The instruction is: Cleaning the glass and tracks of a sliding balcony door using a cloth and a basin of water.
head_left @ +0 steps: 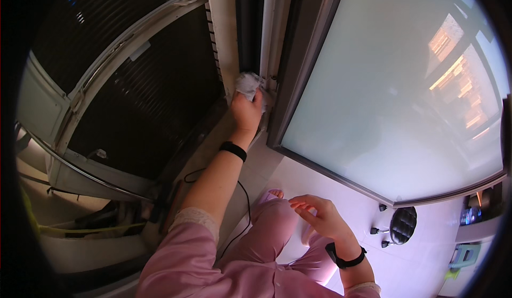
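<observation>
My left hand [246, 112] is closed round a crumpled white cloth or wipe [249, 84], pressed at the bottom of a dark upright channel [251, 26] in a door frame. Part of the cloth hangs beside my fingers. My right hand [314, 214] is held over my knee, fingers loosely bent and apart, with nothing in it. A frosted glass door panel [372, 98] in a dark frame stands just to the right of the channel. Each of my wrists has a black band on it.
At left stand large dark ribbed panels [160, 90] in a pale metal frame. A black cable [246, 194] runs over the floor beside my leg. A black round stool [403, 226] on castors is at right, with a light green plastic stool [466, 256] beyond.
</observation>
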Tool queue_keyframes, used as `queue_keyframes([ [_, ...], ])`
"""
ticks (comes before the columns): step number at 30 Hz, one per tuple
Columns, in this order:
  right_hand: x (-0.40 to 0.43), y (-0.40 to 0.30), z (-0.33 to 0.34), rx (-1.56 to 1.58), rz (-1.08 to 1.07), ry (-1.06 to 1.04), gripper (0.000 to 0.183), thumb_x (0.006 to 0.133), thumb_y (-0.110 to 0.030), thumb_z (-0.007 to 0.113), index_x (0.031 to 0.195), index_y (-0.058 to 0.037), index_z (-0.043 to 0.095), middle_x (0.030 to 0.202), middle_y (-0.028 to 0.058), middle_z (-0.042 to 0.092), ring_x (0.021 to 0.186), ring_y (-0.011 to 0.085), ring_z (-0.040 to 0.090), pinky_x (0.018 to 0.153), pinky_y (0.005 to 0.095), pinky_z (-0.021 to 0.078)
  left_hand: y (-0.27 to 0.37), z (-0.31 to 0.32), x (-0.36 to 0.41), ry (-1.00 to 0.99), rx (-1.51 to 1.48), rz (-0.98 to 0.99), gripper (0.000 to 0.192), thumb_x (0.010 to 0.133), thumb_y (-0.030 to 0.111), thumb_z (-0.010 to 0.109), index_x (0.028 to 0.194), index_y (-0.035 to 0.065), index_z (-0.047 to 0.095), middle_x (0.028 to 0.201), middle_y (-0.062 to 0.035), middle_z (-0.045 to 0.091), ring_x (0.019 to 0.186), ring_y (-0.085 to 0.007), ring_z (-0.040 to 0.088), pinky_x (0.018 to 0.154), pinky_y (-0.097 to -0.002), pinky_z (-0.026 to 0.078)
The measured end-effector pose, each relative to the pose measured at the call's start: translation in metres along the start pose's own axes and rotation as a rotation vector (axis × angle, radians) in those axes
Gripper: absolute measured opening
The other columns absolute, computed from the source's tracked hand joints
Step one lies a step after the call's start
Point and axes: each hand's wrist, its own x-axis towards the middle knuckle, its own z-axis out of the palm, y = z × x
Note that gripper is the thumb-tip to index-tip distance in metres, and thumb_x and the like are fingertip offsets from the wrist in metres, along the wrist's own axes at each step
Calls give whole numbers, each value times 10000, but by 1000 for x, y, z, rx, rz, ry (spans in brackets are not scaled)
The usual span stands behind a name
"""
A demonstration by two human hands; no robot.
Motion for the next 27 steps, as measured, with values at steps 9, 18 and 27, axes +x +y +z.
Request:
queue_keyframes([
  [9, 14, 5, 1, -2, -38, -19, 236, 922, -40, 639, 1155, -38, 674, 1025, 99, 720, 929, 205, 694, 808, 314, 545, -45, 3, -61, -126, 104, -102, 161, 866, 144, 674, 939, 1, 684, 914, -229, 677, 877, -433, 643, 742, -458, 522],
  [18, 10, 1, 2, -4, -19, -6, 243, 919, -39, 644, 1160, -35, 674, 1018, 89, 721, 937, 193, 696, 814, 301, 542, -103, -21, -132, -531, 313, -249, 265, 821, 183, 698, 994, -17, 687, 914, -246, 685, 890, -437, 657, 760, -474, 535],
  [27, 2, 12, -7, -41, 83, 0, 236, 929, -57, 638, 1162, -35, 671, 1034, 94, 721, 935, 207, 697, 822, 314, 548, -82, -34, -84, -265, 128, -206, 298, 859, 280, 690, 904, -14, 678, 849, -267, 669, 842, -445, 657, 706, -509, 522],
])
